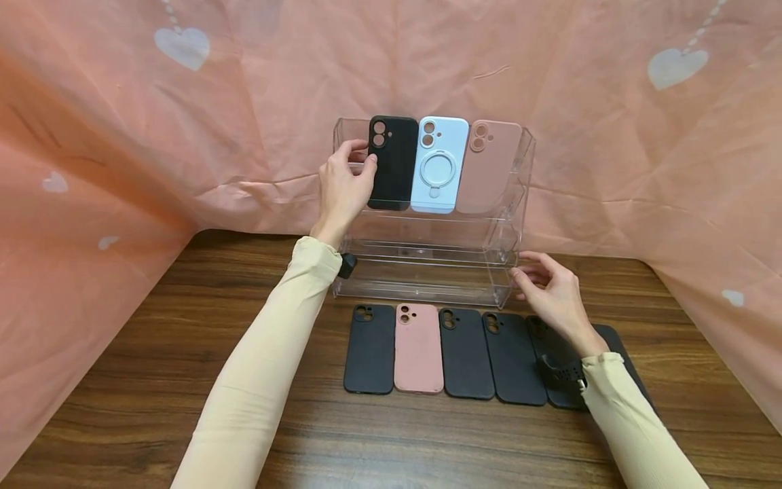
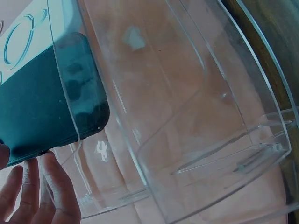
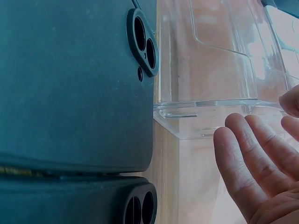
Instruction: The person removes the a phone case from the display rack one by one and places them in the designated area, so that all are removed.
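The black soft phone case (image 1: 394, 161) stands upright in the top tier of the clear acrylic stepped display rack (image 1: 513, 224), at the left end of that tier. The left hand (image 1: 343, 187) holds it — the fingers curl round its left edge near the camera cut-out, and the thumb lies on the rack's upper left corner. In the left wrist view the dark case (image 2: 42, 112) shows through the clear wall, with fingertips (image 2: 56, 186) just below it.

Just right of this case in the same tier stands a light blue phone case with a ring stand (image 1: 438, 165), and right of that a dusty pink phone case (image 1: 489, 166); the three touch side by side. The lower tiers of the rack show only clear plastic.

The right hand (image 1: 550, 293) is near the rack's lower right corner, its fingers relaxed and apart, gripping nothing; whether the fingertips touch the plastic, I cannot tell.

In front of the rack, on the brown wooden table (image 1: 153, 380), lies a row of cases — a dark grey one (image 1: 369, 348), a pink one (image 1: 418, 348), then more dark ones (image 1: 489, 354), the last partly hidden under the right forearm. A peach cloth with white hearts (image 1: 122, 122) hangs behind the rack.
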The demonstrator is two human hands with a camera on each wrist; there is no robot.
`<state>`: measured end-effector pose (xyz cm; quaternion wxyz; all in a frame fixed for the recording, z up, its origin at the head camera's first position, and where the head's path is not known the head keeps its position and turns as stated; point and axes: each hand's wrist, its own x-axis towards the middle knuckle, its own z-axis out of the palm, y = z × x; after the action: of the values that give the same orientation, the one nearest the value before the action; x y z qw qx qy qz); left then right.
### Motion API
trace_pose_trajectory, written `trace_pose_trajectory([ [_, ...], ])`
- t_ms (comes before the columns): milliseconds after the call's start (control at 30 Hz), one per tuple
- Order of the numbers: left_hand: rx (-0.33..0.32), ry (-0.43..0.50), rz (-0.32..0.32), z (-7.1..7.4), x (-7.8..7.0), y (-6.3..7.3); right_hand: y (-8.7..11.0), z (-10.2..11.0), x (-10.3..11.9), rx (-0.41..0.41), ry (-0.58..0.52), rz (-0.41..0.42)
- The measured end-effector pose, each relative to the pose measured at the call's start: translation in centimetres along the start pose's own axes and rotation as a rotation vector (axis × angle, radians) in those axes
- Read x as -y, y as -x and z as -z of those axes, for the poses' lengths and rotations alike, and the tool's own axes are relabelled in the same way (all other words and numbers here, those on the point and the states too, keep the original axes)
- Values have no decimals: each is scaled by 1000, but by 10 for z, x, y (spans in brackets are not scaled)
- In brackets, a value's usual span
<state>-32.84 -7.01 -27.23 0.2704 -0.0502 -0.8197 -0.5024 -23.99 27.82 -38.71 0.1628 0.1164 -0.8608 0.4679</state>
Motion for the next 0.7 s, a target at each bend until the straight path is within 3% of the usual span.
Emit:
trace_pose_trajectory([
  [200,0,-21,-12,1,-2,0,1,0,1,1,4,2],
  [700,50,114,-110,10,5,7,1,-3,-1,-22,-17,-4],
])
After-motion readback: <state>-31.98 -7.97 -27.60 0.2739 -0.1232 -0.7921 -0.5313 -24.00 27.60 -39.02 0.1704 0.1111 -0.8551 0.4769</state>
